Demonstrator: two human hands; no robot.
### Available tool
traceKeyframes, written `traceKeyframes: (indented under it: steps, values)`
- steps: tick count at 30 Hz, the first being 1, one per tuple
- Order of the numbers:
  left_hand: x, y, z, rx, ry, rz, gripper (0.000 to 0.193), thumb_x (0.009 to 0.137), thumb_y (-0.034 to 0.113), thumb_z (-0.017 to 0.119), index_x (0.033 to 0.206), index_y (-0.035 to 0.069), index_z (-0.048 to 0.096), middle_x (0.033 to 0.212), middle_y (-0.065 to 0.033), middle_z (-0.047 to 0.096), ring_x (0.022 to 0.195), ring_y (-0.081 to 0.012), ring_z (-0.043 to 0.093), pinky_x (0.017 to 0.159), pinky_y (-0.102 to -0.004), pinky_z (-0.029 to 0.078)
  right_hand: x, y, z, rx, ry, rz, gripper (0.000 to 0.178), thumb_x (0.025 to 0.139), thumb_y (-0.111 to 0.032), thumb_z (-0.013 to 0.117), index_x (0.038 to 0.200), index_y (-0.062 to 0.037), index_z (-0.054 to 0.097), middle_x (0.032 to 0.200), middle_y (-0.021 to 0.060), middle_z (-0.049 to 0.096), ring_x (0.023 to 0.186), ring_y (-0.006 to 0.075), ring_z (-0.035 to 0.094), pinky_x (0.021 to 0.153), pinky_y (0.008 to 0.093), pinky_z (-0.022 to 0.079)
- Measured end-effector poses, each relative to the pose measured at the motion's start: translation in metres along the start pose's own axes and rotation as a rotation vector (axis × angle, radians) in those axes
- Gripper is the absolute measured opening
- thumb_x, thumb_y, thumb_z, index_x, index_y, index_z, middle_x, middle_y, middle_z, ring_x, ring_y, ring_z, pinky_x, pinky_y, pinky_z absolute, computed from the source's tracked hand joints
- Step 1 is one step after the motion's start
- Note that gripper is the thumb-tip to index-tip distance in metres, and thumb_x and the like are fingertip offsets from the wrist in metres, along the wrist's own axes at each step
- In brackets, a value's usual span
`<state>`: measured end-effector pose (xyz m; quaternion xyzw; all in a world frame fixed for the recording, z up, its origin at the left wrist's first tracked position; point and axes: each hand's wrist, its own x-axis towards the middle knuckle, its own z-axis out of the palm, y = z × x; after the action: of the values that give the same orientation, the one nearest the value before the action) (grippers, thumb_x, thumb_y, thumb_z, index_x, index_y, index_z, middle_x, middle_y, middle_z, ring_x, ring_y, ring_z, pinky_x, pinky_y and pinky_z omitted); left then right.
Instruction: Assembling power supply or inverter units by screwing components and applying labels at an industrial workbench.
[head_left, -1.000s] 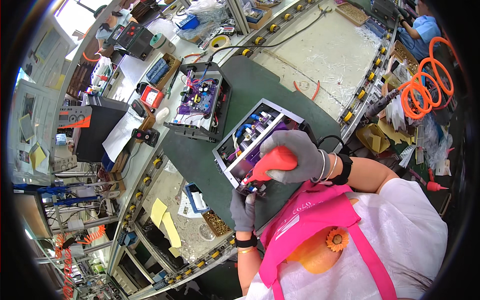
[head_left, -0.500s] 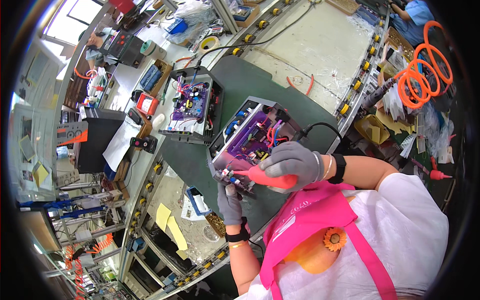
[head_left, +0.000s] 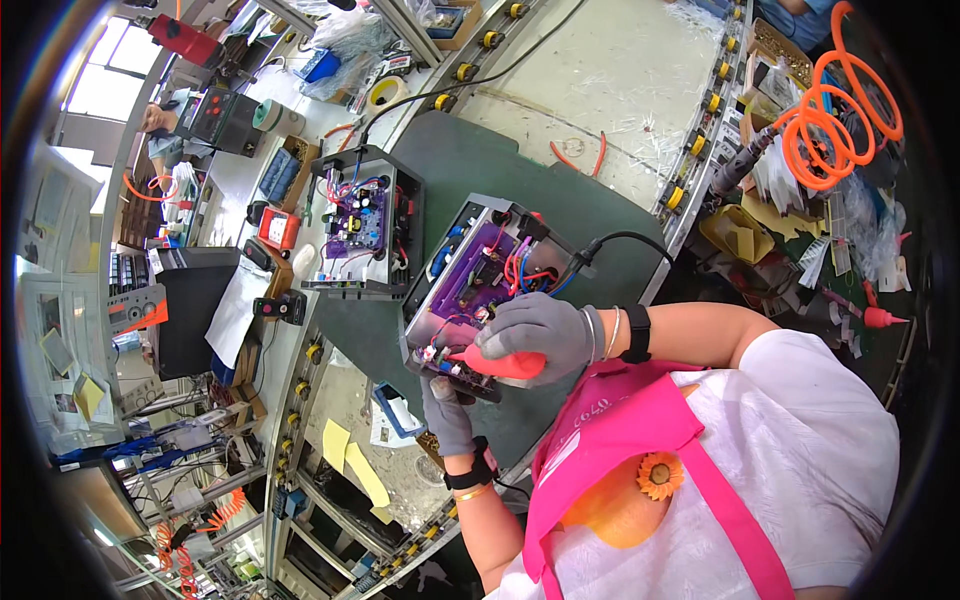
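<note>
My gloved right hand (head_left: 545, 332) is wrapped round a red squeeze bottle (head_left: 515, 366). The bottle lies tilted, its narrow tip pointing left at small parts on the near end panel (head_left: 450, 368) of an open electronic unit (head_left: 425, 310). Inside that unit sit a purple circuit board (head_left: 462, 292), red and blue wires and other components. My gloved left hand (head_left: 448, 418) grips the lower edge of the end panel, with some fingertips hidden beneath it. A second open unit (head_left: 360, 225) with a similar purple board stands beyond, to the left.
Both units rest on a dark green mat (head_left: 465, 150) over a roller-edged line. A black cable (head_left: 630, 238) runs from the nearer unit's right side. Coiled orange hose (head_left: 830, 130) hangs at right. A blue tray (head_left: 395, 410) and yellow paper strips (head_left: 365, 472) lie near left.
The red bottle and my right hand have moved left and slightly down, bringing the tip closer over the end panel. My left hand still holds the panel edge. The whole view has shifted a little.
</note>
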<state>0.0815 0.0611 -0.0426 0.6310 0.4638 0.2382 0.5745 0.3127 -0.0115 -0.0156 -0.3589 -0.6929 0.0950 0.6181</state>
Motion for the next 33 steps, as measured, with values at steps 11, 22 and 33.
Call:
traceKeyframes:
  steps: [11, 22, 33]
  values:
    - [-0.002, 0.012, 0.002, 0.037, 0.014, -0.016, 0.079, 0.082, 0.075, 0.039, 0.125, 0.009, 0.048, 0.089, -0.0017, 0.062, 0.061, -0.008, 0.056, 0.048, -0.0192, 0.041, 0.006, -0.016, -0.017, 0.059, 0.018, 0.002, 0.053, 0.068, -0.014, 0.077, 0.114, -0.0088, 0.05, 0.096, 0.0083, 0.061, 0.077, 0.0285, 0.062, 0.066, 0.0381, 0.051]
    - [0.004, 0.012, 0.003, 0.011, 0.042, -0.025, 0.075, 0.085, 0.073, 0.038, 0.125, 0.011, 0.05, 0.091, -0.0005, 0.062, 0.06, -0.0053, 0.053, 0.046, -0.0187, 0.037, 0.005, -0.021, -0.027, -0.07, -0.049, -0.094, 0.051, 0.069, -0.017, 0.076, 0.114, -0.0087, 0.052, 0.103, 0.0099, 0.062, 0.081, 0.0281, 0.062, 0.066, 0.0363, 0.051]
    - [0.077, 0.027, -0.029, -0.352, 0.177, -0.503, 0.073, 0.078, 0.08, 0.038, 0.107, 0.015, 0.055, 0.081, -0.0023, 0.06, 0.052, -0.0183, 0.056, 0.03, -0.03, 0.036, -0.05, -0.011, -0.058, -0.166, -0.122, -0.078, 0.054, 0.067, -0.021, 0.077, 0.115, -0.0126, 0.054, 0.118, 0.0069, 0.059, 0.083, 0.0268, 0.058, 0.07, 0.0383, 0.05]
